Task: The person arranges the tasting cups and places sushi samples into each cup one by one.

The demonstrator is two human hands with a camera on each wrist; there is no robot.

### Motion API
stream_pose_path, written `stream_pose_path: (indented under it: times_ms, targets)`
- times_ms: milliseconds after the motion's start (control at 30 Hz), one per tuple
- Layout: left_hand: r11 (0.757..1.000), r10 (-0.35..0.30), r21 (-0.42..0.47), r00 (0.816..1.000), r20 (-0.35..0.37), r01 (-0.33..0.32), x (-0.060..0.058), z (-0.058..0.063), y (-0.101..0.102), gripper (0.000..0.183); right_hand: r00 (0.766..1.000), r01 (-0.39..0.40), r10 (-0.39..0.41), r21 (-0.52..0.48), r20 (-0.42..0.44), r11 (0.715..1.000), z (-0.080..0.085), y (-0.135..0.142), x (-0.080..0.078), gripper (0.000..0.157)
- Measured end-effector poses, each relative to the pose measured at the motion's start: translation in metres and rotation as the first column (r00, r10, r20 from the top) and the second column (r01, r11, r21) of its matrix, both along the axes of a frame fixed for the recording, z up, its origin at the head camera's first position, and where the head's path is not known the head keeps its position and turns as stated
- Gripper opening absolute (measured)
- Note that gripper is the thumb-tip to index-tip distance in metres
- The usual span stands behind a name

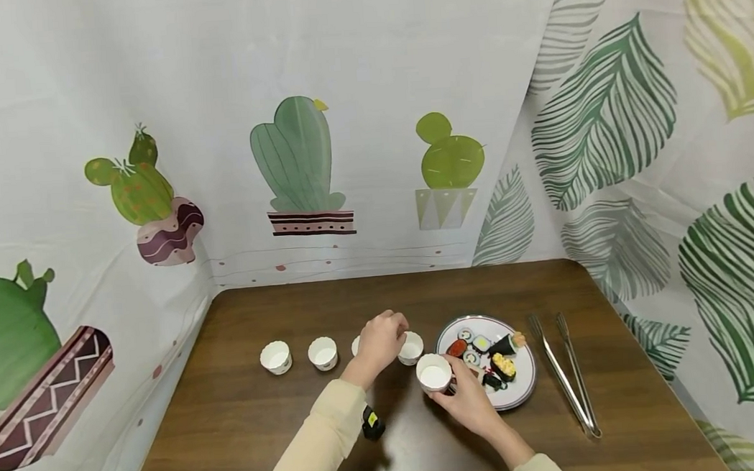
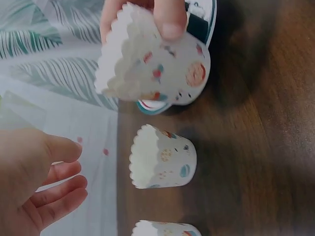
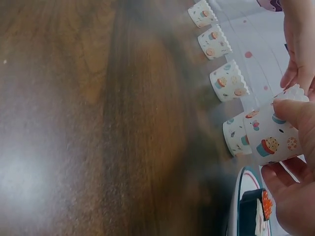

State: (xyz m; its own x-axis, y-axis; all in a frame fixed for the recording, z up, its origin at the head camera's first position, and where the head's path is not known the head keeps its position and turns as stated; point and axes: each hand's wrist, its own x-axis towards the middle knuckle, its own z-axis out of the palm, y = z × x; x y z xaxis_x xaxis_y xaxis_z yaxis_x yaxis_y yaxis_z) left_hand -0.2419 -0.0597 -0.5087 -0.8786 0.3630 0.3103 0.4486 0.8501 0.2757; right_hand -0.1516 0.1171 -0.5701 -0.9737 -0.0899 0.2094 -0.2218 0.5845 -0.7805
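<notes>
My right hand grips a white paper baking cup with a scalloped rim, thumb on one side and fingers on the other. The cup is raised, its printed cupcake pattern visible in the right wrist view. My left hand hovers over the row of cups with loosely bent fingers and nothing in them. Just right of it stands another paper cup. Two more, a left cup and a neighbouring cup, stand farther left. A fourth standing cup is mostly hidden behind my left hand.
Right of the held cup lies a round white plate with several sushi pieces. Metal tongs lie spread on the brown table beyond it. A small black object with a yellow patch shows beside the left sleeve.
</notes>
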Motion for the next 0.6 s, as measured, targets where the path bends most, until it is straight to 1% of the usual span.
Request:
stream_pose_path:
  times_ms: [100, 200, 367, 467, 600]
  targets:
    - [1.000, -0.026, -0.008, 0.999, -0.028, 0.026, 0.006, 0.006, 0.000, 0.008, 1.000, -0.007, 0.007, 0.018, -0.022, 1.000, 0.000, -0.003, 0.000, 0.067]
    - [0.999, -0.048, -0.006, 0.998, -0.035, 0.048, 0.012, 0.011, 0.000, 0.009, 0.999, -0.018, 0.018, 0.026, -0.028, 1.000, 0.001, -0.005, 0.001, 0.068]
    - [0.996, -0.087, 0.006, 0.996, -0.026, 0.087, 0.021, 0.017, 0.001, 0.010, 0.999, -0.024, 0.025, 0.039, -0.026, 0.999, 0.004, -0.009, 0.001, 0.068]
    - [0.994, -0.105, 0.013, 0.994, -0.016, 0.105, 0.026, 0.019, 0.001, 0.011, 0.999, -0.038, 0.039, 0.028, -0.028, 0.999, 0.005, -0.011, 0.001, 0.068]
    - [0.993, -0.115, 0.011, 0.993, -0.005, 0.115, 0.032, 0.020, 0.000, 0.012, 0.998, -0.055, 0.056, 0.028, -0.033, 0.998, 0.007, -0.015, 0.001, 0.069]
